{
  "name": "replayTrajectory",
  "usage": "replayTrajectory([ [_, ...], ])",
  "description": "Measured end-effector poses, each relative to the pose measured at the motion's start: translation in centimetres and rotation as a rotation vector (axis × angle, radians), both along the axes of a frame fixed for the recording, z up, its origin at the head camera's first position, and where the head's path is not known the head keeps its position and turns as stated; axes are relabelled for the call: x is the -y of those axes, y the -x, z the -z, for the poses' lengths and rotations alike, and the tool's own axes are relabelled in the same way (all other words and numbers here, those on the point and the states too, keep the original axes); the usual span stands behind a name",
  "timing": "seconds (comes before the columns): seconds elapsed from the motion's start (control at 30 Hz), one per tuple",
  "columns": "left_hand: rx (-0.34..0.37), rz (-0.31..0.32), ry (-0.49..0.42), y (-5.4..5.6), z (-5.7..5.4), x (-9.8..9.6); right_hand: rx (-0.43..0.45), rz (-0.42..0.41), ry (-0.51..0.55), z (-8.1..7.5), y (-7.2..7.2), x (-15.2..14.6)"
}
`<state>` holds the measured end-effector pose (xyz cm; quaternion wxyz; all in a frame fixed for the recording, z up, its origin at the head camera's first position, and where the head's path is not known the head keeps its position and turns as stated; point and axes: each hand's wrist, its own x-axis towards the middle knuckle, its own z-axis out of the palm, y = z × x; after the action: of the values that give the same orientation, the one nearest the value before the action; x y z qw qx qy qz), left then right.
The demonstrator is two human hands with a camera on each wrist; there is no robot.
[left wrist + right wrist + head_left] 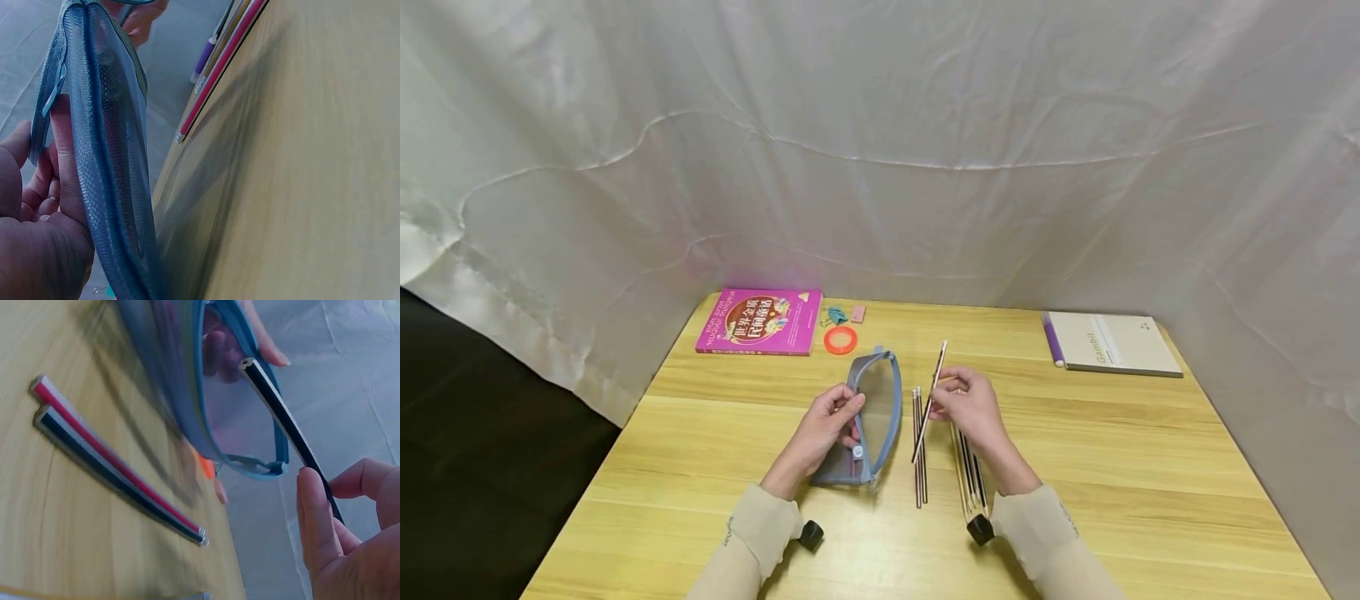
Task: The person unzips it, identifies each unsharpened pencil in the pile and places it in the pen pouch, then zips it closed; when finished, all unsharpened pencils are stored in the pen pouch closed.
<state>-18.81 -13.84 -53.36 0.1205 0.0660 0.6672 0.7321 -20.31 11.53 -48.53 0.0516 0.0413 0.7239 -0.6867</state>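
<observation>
My left hand (822, 429) grips the edge of a blue mesh zip pouch (897, 408), thumb on one side and fingers behind. The pouch stands with its mouth open toward the right; pinkish streaks show blurrily through its mesh. Between thumb and fingers, my right hand (973, 410) pinches a dark striped pencil (281, 415). It is held slanted, its lower end close to the pouch mouth. On the table between the hands lie a red striped pencil (119, 456) and a dark striped pencil (106, 464), side by side. Several more pencils (972, 483) lie beneath the right wrist, partly hidden.
At the back left lies a pink book (801, 321). Near it are an orange ring of tape (829, 340), a small teal item (837, 315) and a pink eraser (858, 314). A notebook (1127, 346) with a purple pen (1053, 342) along its side lies back right.
</observation>
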Motion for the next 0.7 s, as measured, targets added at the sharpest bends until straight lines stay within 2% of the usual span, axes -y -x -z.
replayTrajectory([
  [0.17,-0.002,0.001,-0.005,0.0,0.0,0.0,-0.027,0.015,0.074,-0.6,0.1,0.6],
  [0.33,0.002,0.005,-0.008,-0.1,0.0,-0.1,-0.052,0.035,0.139,-0.5,0.1,1.6],
  [0.7,0.004,0.009,0.007,0.0,0.0,-0.3,-0.055,-0.022,0.137,0.7,-0.3,3.4],
])
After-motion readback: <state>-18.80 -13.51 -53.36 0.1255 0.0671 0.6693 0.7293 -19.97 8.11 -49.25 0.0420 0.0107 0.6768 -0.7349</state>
